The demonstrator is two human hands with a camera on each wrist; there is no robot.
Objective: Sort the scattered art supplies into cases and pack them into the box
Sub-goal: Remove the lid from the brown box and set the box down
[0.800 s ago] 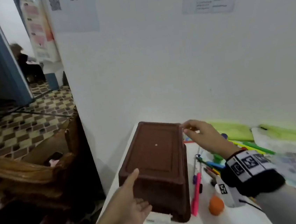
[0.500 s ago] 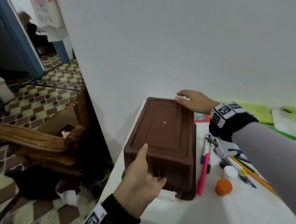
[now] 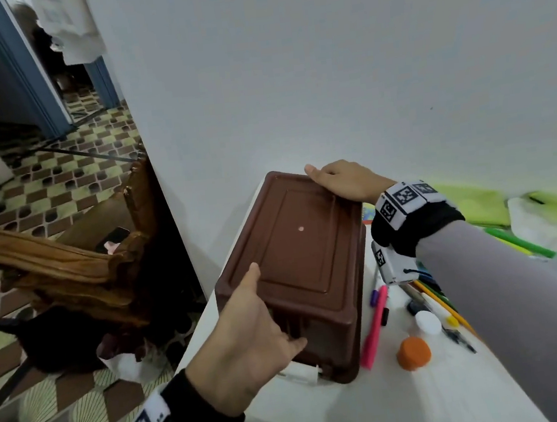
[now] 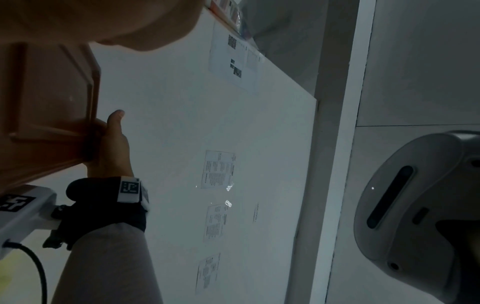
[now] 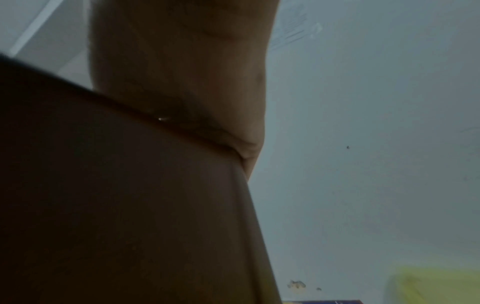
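A brown plastic box (image 3: 294,243) lies bottom up at the left end of the white table (image 3: 393,405). My left hand (image 3: 249,337) grips its near left corner, thumb on top and fingers curled against the near wall. My right hand (image 3: 339,180) holds the far right corner, fingers over the far edge. The left wrist view shows the box (image 4: 44,102) with the right hand (image 4: 111,148) clasping its corner. In the dark right wrist view, the right hand (image 5: 182,72) presses on the box (image 5: 130,205). A pink marker (image 3: 373,328), an orange pot (image 3: 413,353), a white pot (image 3: 428,323) and pencils (image 3: 441,300) lie to the right.
Green cases (image 3: 475,204) and a green marker (image 3: 517,242) lie along the wall at the right. The wall stands close behind the box. A carved wooden chair (image 3: 70,267) stands off the table's left edge, over a tiled floor.
My right hand slid from the box's right edge to its far right corner and took hold. My left hand closed on the near left corner. The head view tipped downward.
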